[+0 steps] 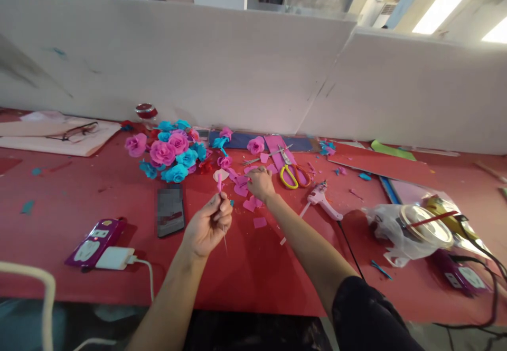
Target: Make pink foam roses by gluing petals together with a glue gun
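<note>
Along the near left of the smooth red tabletop (245, 282), a white plastic charger (114, 258) lies against a boxy purple power strip (98, 241). To their right, the left hand (209, 224) is curled closed around a thin, wire-like stem (225, 235), a narrow pink paper roll (219, 183) standing up from its grip. Right of centre rests a pale pink plastic glue gun (324, 202). Somewhat farther, the right hand (260, 183) reaches over flat pink paper petals (240, 188), fingers partly bent; whether they pinch one, I cannot tell. Beyond sit scissors (291, 167) with looped yellow and orange handles and, far left, ruffled pink and blue paper roses (162, 153), before a pale, smudged panel (178, 66).
</note>
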Available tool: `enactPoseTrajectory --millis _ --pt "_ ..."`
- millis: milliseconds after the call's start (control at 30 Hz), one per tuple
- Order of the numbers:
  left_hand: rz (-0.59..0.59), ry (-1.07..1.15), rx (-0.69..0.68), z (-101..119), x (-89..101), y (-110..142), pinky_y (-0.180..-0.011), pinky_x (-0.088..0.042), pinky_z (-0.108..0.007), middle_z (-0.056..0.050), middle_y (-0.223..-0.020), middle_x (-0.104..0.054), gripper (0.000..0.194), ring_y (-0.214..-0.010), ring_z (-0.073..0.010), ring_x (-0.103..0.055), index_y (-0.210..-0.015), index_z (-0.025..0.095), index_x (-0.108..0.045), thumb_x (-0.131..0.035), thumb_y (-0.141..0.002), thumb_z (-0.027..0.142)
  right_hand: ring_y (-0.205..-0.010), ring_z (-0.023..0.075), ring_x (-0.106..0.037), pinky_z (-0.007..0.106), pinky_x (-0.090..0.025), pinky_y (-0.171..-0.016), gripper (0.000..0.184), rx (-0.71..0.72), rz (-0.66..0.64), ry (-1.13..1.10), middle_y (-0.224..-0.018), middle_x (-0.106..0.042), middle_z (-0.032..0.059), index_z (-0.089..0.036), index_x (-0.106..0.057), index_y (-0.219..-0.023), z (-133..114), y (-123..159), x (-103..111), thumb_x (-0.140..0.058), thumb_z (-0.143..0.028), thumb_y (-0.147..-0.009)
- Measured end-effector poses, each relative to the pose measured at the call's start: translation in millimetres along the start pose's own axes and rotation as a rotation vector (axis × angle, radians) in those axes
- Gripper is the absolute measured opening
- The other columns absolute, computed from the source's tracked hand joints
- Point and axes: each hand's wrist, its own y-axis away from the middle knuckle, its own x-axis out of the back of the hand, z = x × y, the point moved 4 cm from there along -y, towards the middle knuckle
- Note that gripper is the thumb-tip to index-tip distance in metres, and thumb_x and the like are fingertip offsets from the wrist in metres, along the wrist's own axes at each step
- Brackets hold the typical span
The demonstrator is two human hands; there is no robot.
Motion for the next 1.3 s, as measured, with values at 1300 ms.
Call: enactPoseTrajectory --millis 1300 --pt "0.13 -1.029 -0.281 -68.1 -27.2 21.2 -0.056 -0.04 -0.021 -0.002 -0.076 -0.066 0.024 -0.06 -0.0092 -0.053 -0.085 0.018 -0.069 -0.075 -0.066 0.032 -0.064 0.0105 -0.057 0.024 -0.046 -0.062 0.03 0.007 -0.007 -1.153 -0.075 -0.061 -0.0025 -0.02 -0.055 -0.107 -0.7 164.0 76.4 -0.061 -0.019 -0.078"
